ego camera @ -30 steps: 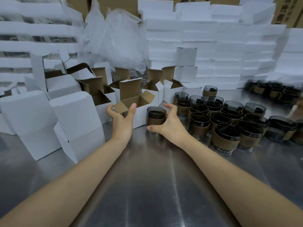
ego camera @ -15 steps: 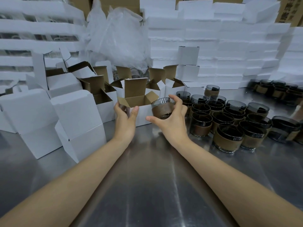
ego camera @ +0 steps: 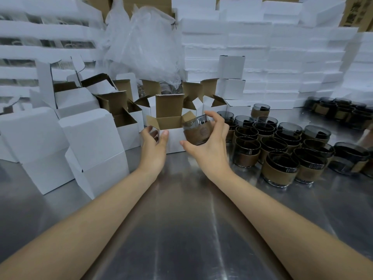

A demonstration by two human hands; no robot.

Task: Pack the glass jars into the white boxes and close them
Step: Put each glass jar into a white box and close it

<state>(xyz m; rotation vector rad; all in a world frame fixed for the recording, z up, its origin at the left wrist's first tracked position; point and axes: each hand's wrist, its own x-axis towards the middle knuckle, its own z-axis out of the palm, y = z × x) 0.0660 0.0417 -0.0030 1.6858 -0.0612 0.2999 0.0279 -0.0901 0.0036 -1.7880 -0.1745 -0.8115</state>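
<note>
My right hand (ego camera: 210, 144) grips a dark glass jar (ego camera: 196, 131) with a brown band, tilted toward the left and lifted off the table. It hangs at the right rim of an open white box (ego camera: 173, 140) whose brown flaps stand up. My left hand (ego camera: 154, 142) holds the box's front left corner, thumb on the front wall and fingers curled round its side. The inside of the box is not visible.
Several banded glass jars (ego camera: 282, 146) cluster on the steel table (ego camera: 181, 219) to the right, more at the far right (ego camera: 339, 112). Closed white boxes (ego camera: 90, 146) stand at left, open ones (ego camera: 125, 122) behind. Foam sheet stacks (ego camera: 282, 57) and a plastic bag (ego camera: 145, 43) fill the back.
My right hand lifted the jar off the table and carried it up and left to the open box's rim, tilting it. My left hand stayed on the box.
</note>
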